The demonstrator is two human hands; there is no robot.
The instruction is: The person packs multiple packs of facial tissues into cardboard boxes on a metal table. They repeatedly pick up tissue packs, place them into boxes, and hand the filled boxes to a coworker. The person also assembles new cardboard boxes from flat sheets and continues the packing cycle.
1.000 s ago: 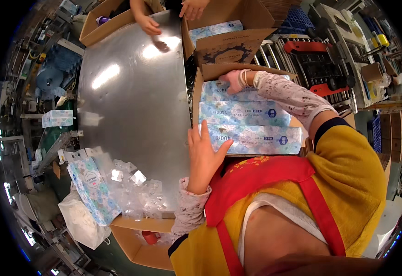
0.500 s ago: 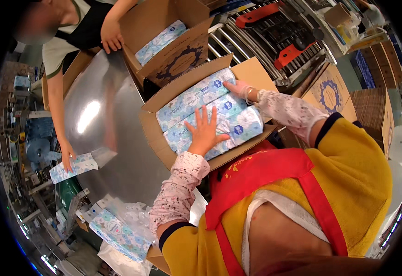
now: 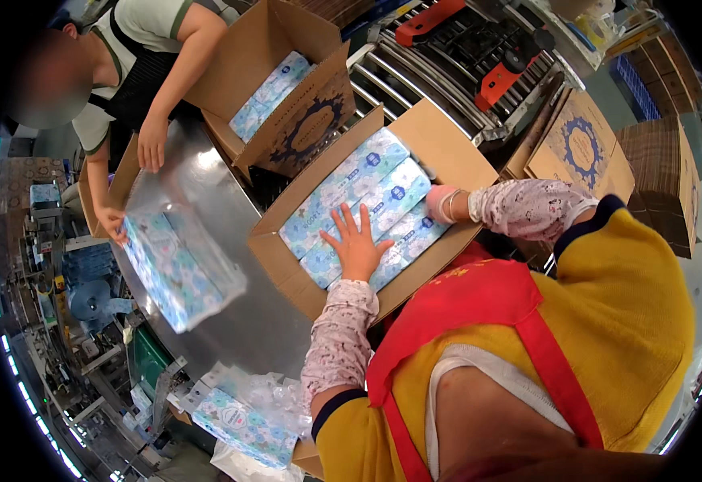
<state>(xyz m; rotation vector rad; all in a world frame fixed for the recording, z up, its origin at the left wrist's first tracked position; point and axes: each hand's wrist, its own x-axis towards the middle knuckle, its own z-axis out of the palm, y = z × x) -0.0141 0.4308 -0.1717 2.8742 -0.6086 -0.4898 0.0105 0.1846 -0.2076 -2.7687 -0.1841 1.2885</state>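
Observation:
Blue and white floral tissue packs lie in rows inside an open cardboard box in front of me. My left hand rests flat on top of them, fingers spread and holding nothing. At the right end of the rows, my right hand reaches down between the packs and the box wall; its fingers are hidden there. Both my forearms wear floral sleeve covers.
Across the metal table a co-worker's hand holds a plastic-wrapped tissue bundle. Another open box stands behind mine. A roller conveyor lies beyond, flattened cartons at right, another wrapped bundle at lower left.
My right hand has slid from the packs' top down to their right end. My left hand stays spread on them. The co-worker has swung a wrapped bundle up over the table.

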